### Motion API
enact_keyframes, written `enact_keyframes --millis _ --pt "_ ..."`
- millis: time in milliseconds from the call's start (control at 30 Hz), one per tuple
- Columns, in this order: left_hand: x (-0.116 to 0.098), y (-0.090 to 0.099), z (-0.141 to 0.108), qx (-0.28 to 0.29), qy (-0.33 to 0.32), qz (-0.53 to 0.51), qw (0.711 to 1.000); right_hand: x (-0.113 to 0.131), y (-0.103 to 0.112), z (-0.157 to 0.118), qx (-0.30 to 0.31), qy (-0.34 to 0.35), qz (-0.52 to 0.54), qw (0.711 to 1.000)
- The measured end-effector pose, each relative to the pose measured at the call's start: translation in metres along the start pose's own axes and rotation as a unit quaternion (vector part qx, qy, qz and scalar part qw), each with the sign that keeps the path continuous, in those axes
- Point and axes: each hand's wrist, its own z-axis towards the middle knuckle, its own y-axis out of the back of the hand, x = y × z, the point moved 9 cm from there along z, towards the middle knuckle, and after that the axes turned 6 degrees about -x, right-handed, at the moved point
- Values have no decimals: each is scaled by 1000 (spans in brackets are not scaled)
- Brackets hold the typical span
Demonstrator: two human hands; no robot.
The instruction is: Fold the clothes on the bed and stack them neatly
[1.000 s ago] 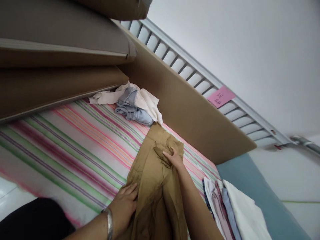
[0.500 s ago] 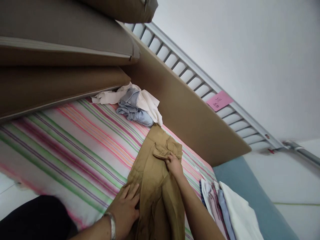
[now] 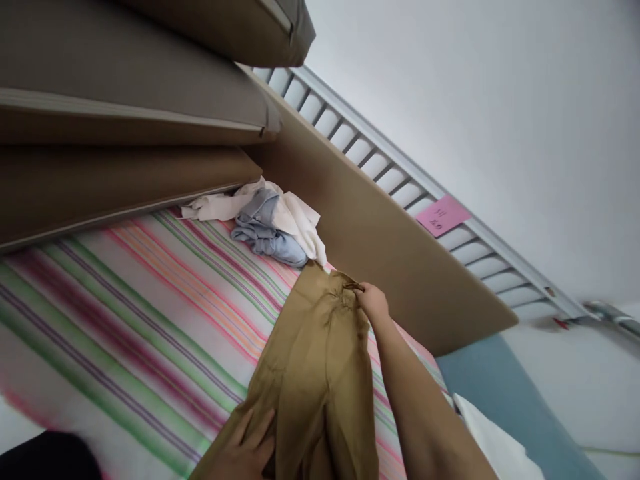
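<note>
A pair of khaki trousers [image 3: 305, 347] lies lengthwise on the striped sheet [image 3: 150, 313], its waist end pointing away from me. Fingers of my right hand [image 3: 373, 301] pinch the trousers at the upper right corner of the waist, where the cloth bunches into creases. Lower down, my left hand [image 3: 250, 443] rests flat on the left side of the trousers, fingers spread, partly cut off by the bottom edge. Just beyond the waist is a crumpled heap of clothes, with a blue garment [image 3: 267, 230] and a white one [image 3: 300, 223].
Thick brown-grey folded cushions [image 3: 135, 80] are stacked at the upper left. A tan board [image 3: 370, 233] stands along the far side before a metal rail with a pink note [image 3: 443, 215]. White folded cloth [image 3: 493, 437] lies at right, beside a blue-green surface [image 3: 520, 387].
My right hand has moved right and away from me, unfolding the bunched waist flap outward. The trousers' top lies flatter. My left hand sits lower in view, still flat.
</note>
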Motion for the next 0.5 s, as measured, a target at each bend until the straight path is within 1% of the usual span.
enact_keyframes --millis 100,167,200,267,367,400,433,467,500 --pt "-1 3 5 18 -2 6 1000 11 -22 1 -15 -5 -8 1000" --pt "-1 4 6 18 -5 10 1000 20 -32 -11 -29 -8 -10 999" --pt "-1 5 6 15 -7 10 1000 27 -35 -21 -33 -5 -10 999" --pt "-1 5 4 6 -11 9 1000 45 -39 -50 -40 27 -2 999" --pt "-3 0 -1 -15 -29 5 999 72 -40 -107 -58 118 22 991" --pt "-5 -1 -2 -21 -40 3 999 75 -42 -127 -57 138 25 988" --pt "-8 -2 -4 -28 -50 1 998 72 -46 -144 -50 143 25 988" --pt "-10 0 -4 -39 -55 -2 998 64 -52 -157 -35 128 22 991" --pt "-11 6 -4 -59 -56 -8 997 51 -57 -169 -11 96 19 995"
